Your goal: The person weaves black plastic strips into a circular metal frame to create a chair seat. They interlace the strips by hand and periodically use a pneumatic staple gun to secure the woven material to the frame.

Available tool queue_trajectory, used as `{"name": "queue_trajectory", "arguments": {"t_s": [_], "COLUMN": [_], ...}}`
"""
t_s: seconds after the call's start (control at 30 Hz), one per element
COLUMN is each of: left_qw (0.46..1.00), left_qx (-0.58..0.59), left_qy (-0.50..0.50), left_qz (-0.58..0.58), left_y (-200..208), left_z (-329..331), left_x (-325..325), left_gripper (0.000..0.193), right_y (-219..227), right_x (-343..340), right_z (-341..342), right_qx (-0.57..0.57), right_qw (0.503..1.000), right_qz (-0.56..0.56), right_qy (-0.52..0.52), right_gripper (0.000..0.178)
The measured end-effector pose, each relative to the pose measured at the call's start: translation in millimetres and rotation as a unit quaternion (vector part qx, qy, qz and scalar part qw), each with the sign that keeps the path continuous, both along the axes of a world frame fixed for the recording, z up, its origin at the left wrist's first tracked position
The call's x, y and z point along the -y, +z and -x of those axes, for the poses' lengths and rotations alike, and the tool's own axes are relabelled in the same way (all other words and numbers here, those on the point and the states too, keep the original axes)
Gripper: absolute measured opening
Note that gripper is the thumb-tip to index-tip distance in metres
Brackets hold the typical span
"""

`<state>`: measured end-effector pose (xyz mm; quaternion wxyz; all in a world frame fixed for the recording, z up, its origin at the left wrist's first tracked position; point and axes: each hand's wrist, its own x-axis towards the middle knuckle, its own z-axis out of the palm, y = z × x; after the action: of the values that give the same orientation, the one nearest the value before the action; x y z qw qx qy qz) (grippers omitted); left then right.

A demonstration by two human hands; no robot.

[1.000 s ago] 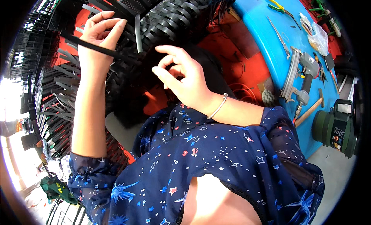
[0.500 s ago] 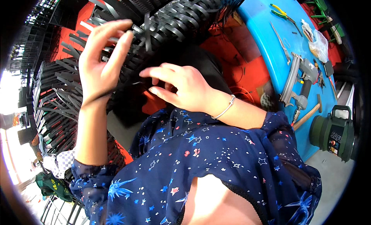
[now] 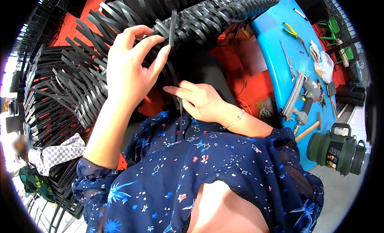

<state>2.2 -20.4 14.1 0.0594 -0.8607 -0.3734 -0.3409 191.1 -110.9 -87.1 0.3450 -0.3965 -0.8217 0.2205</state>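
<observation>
One black strip point(image 3: 172, 73) has moved from left wrist point(image 3: 121, 103) to right hand point(image 3: 206, 101).

The left hand point(image 3: 134, 63), its fingers curved and parted, lies beside a bulging black band woven from flat strips point(image 3: 218, 21); the right hand point(image 3: 205, 101), below, pinches a narrow flat black strip point(image 3: 173, 74) between thumb and index finger. At right, a blue table point(image 3: 274, 37) bears yellow-and-green-handled pliers point(image 3: 291, 31), a grey metal handheld tool point(image 3: 307, 97) and a wooden-handled hammer point(image 3: 308, 131).
</observation>
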Motion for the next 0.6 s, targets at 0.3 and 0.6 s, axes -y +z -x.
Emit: {"name": "queue_trajectory", "arguments": {"t_s": [0.3,0.6], "left_qw": [0.996,0.980], "left_qx": [0.035,0.028], "left_qy": [0.026,0.016], "left_qz": [0.082,0.196], "left_y": [-2.8,14.5], "left_z": [-5.2,1.0], "left_x": [-28.9,-38.5], "left_gripper": [0.030,0.036], "right_y": [-0.5,22.1], "right_x": [-8.3,-10.4], "right_z": [-0.6,-12.9], "right_qx": [-0.044,-0.090], "right_qw": [0.999,0.992], "right_qz": [0.000,0.033], "right_qy": [0.011,0.078], "right_gripper": [0.049,0.067]}}
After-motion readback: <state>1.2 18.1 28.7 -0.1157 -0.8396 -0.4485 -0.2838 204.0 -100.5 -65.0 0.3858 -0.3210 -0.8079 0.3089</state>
